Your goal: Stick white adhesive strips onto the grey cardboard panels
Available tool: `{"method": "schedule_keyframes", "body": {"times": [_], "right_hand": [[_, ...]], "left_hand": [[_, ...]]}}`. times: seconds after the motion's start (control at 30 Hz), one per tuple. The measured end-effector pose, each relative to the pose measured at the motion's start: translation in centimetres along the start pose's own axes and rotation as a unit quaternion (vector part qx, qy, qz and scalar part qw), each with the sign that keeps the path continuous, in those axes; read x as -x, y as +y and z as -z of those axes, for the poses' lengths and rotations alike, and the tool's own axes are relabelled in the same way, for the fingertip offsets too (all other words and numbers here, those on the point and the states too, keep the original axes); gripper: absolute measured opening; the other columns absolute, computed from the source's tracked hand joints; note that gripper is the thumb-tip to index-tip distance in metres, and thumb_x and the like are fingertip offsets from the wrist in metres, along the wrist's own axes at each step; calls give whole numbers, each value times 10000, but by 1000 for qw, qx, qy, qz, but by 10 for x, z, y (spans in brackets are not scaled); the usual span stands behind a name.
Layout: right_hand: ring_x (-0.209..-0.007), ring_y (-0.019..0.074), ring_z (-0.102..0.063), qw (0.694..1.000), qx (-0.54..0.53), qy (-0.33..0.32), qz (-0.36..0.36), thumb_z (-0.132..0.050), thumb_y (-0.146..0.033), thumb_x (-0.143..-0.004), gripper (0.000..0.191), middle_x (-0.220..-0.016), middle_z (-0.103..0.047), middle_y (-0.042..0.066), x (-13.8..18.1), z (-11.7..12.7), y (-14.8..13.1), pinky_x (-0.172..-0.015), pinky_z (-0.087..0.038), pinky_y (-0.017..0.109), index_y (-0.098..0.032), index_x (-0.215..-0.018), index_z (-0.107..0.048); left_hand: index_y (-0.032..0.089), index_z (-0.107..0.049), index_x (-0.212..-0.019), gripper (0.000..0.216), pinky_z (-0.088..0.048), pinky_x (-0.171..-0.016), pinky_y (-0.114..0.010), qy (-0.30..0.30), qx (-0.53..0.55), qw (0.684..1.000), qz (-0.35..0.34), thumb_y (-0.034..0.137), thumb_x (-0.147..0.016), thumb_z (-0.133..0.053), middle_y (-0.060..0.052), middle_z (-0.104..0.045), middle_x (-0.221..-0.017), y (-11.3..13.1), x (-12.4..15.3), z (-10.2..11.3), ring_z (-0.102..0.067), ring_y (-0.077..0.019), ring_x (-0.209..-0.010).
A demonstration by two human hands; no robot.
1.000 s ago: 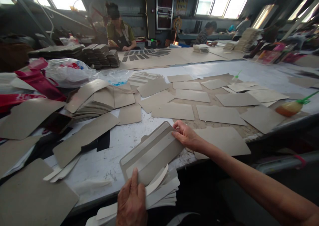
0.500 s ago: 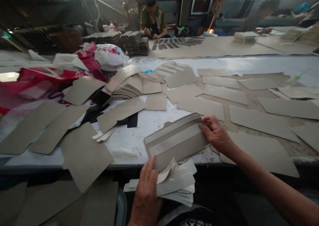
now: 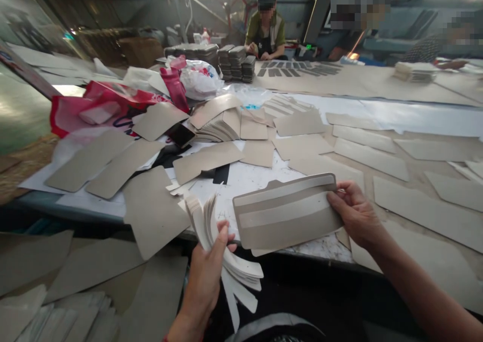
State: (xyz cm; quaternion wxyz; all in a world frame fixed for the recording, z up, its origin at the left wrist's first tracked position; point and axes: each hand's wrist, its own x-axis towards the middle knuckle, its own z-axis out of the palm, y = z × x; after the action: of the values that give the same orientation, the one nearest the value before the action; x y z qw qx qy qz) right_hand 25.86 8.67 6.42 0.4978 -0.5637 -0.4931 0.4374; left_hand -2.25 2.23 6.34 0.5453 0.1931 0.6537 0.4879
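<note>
My left hand (image 3: pixel 206 274) gripped a fanned bundle of white strips (image 3: pixel 204 221) at the table's near edge, while my right hand (image 3: pixel 354 216) pinched the right end of the grey card panel (image 3: pixel 287 216), held flat over the worktable (image 3: pixel 252 178) among loose grey card pieces (image 3: pixel 151 211).

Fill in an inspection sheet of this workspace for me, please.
Surface: long table, white cover stained near the front edge, mostly covered with card.
Job's things: grey card panel with paler strips across it, held over the near edge; bundle of white strips, fanned out.
Clutter: loose card pieces overlapping everywhere, a slumped stack of cards, a red bag and a white bag.
Hands: left hand grips the bundle; right hand pinches the panel's right end.
Cables: nothing seen.
Surroundings: a person works at the far end beside dark stacks; more card lies below the table's left end.
</note>
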Motion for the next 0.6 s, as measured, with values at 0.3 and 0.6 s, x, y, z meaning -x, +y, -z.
{"method": "schedule_keyframes", "body": {"times": [0.3, 0.6], "right_hand": [[-531, 130, -515, 999, -42, -18, -19, -619, -425, -746, 294, -666, -566, -23, 3, 1, -8, -458, -412, 224, -256, -923, -456], [-561, 117, -520, 997, -61, 6, -37, -638, -399, -746, 283, -701, -582, -30, 2, 4, 4, -479, -419, 202, -248, -909, -462]], "left_hand": [[120, -586, -1036, 446, -462, -606, -184, -79, 42, 995, 41, 346, -676, -719, -56, -637, -872, 10, -5, -7, -555, -83, -687], [161, -590, -1022, 380, -513, -637, -245, -160, 99, 980, 63, 233, -672, -720, -18, -651, -746, 23, 8, -11, -607, -132, -655]]}}
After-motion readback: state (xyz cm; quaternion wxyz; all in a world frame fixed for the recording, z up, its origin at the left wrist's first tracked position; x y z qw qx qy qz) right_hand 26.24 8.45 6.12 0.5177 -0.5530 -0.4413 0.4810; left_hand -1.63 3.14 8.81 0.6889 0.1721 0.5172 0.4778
